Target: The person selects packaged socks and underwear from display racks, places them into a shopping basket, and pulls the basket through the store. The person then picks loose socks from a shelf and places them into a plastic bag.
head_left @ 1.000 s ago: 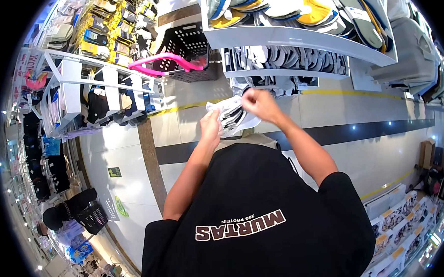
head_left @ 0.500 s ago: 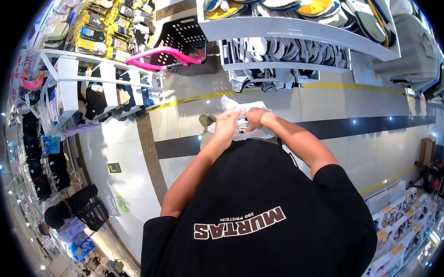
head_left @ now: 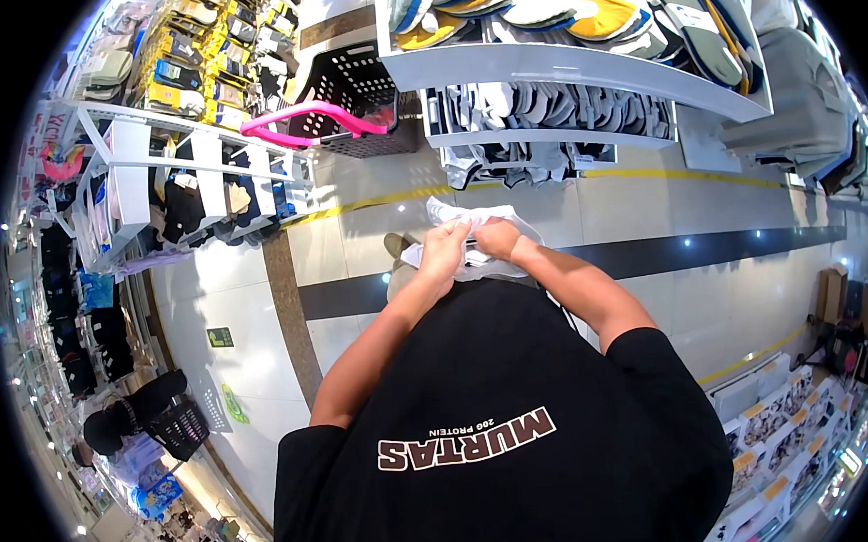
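A white, thin bag or wrapping (head_left: 504, 217) hangs between my two hands in front of my chest, with folded white and grey pieces inside it, partly hidden. My left hand (head_left: 445, 245) pinches its left edge, fingers pressed together. Close beside it, my right hand (head_left: 498, 238) is closed on the upper right part of the same wrapping. The fingertips of both hands nearly meet.
A black basket (head_left: 404, 132) with a pink handle (head_left: 313, 110) stands ahead on the left. White shelf bins (head_left: 561, 69) of socks are ahead; a sock rack (head_left: 125, 178) is at left. A person in black (head_left: 121, 420) carries a basket (head_left: 181, 425) at lower left.
My right hand has come down from above the wrapping and closed on it beside my left hand. The wrapping has been pulled up over the folded pieces, which now show less.
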{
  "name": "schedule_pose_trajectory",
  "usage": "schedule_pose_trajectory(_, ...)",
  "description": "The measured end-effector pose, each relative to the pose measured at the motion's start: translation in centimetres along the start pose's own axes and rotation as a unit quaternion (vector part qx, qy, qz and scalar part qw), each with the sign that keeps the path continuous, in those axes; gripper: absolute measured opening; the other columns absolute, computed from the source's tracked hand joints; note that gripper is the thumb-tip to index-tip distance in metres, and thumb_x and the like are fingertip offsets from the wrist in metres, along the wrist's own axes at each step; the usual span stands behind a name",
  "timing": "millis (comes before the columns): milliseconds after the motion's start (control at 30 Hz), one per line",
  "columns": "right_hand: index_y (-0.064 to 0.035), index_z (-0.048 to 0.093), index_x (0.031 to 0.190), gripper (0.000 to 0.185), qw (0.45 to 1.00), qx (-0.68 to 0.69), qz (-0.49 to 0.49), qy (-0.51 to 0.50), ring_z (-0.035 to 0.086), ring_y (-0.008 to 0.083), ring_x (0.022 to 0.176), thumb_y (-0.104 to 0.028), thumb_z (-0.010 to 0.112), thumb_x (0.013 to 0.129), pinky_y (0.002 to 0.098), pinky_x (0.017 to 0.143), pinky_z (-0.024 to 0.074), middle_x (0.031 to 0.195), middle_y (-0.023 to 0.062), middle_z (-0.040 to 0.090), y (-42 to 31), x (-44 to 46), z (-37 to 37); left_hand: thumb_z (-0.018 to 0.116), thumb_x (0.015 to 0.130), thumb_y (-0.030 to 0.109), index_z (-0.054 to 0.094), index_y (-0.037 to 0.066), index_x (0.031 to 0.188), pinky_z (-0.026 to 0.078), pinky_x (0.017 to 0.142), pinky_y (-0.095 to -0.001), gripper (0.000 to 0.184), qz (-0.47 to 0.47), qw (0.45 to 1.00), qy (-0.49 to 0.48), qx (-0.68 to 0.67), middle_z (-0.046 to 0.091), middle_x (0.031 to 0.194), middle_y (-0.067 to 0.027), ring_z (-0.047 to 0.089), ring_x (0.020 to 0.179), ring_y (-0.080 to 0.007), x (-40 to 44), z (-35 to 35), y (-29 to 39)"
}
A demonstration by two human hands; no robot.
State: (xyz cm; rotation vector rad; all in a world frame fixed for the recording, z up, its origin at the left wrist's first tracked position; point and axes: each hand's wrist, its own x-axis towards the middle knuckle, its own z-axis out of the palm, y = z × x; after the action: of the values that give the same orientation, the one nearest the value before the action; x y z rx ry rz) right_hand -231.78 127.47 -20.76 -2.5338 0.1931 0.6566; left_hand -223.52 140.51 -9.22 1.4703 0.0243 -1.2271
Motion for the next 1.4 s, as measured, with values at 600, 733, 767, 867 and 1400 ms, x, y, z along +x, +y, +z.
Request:
schedule_pose_trajectory(600,-0.0064,0.069,0.108,0.039,0.833,0.452,0.063,0.313,0.062,0.0142,0.092,-0.011,0.083,0.072,0.0316,0.084,0.0509,0.098,0.0047,0.068,4.9,-15.5,-14.6,0.058,0.099,0.025,0.071,0.007,0.101,0.02,0.035,-0.0253,0.022,0.041,0.984,0.149,-0.083,0.039,0.052,0.0079,0.031,0.038,-0.0038,4.1,-6.4,0.9)
schedule_pose_trajectory(733,-0.0048,0.067,0.114,0.04,0.681,0.553,0.115,0.465,0.063,0.0158,0.096,-0.014,0.08,0.078,0.0297,0.086,0.0496,0.106,0.0071,0.068,10.4,-17.1,-16.8,0.056,0.101,0.027,0.068,0.008,0.103,0.02,0.036,-0.025,0.023,0.026,0.983,0.159,-0.09,0.036,0.054,0.008,0.031,0.039,-0.0043,3.6,-7.1,0.7)
schedule_pose_trajectory(767,-0.0023,0.065,0.115,0.041,0.637,0.58,0.117,0.493,0.063,0.0159,0.096,-0.015,0.079,0.079,0.029,0.086,0.0495,0.107,0.0086,0.067,11.7,-17.0,-17.3,0.056,0.101,0.027,0.067,0.008,0.104,0.02,0.036,-0.025,0.023,0.024,0.982,0.162,-0.092,0.036,0.054,0.008,0.031,0.039,-0.0045,3.6,-7.2,0.5)
schedule_pose_trajectory(867,0.0014,0.063,0.119,0.044,0.53,0.603,0.14,0.579,0.064,0.0179,0.095,-0.015,0.079,0.081,0.0296,0.086,0.0498,0.11,0.0113,0.066,16.6,-13.9,-18.3,0.055,0.101,0.028,0.065,0.009,0.104,0.021,0.035,-0.0247,0.022,0.023,0.984,0.139,-0.109,0.038,0.056,0.0075,0.031,0.039,-0.0047,2.6,-7.0,0.2)
schedule_pose_trajectory(1400,-0.0047,0.063,0.123,0.067,0.728,0.038,0.306,0.613,0.053,0.0442,0.114,-0.05,0.075,0.076,0.0488,0.101,0.0425,0.123,0.0242,0.061,27.2,-4.4,-16.9,0.055,0.101,0.03,0.065,0.009,0.097,0.021,0.038,-0.0227,0.023,0.033,0.989,0.105,-0.095,0.039,0.056,0.009,0.032,0.041,-0.0023,0.5,-5.0,-1.1)
